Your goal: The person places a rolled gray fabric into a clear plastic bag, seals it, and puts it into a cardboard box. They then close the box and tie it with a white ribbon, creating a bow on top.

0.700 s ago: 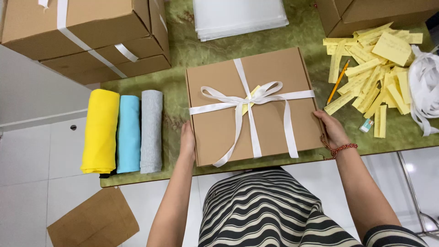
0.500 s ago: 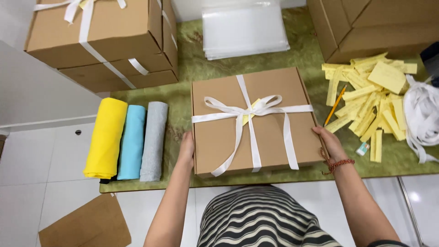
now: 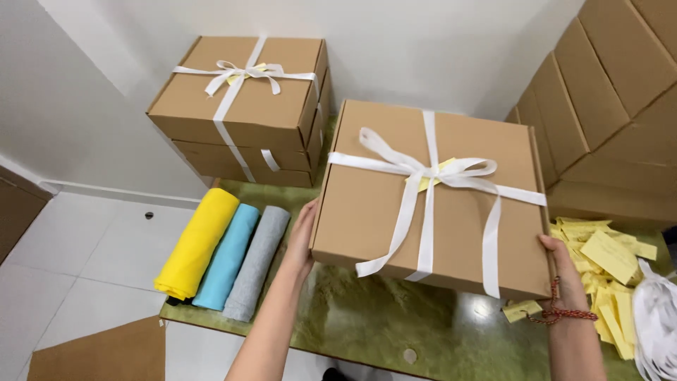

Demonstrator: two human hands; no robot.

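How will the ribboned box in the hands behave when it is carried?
The box probably stays stiff: its flat cardboard faces show no sag. It seems light, since the left hand and right hand only press its sides. The ribbon looks floppy.

white ribbon pile [image 3: 656,321] cut off right, yellow tag [image 3: 434,175] half under bow

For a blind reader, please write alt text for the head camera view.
Two hands, left hand and right hand, hold a brown box tied with white ribbon above a green table. Beside it lie three rolled cloths, stacked boxes and yellow paper tags.
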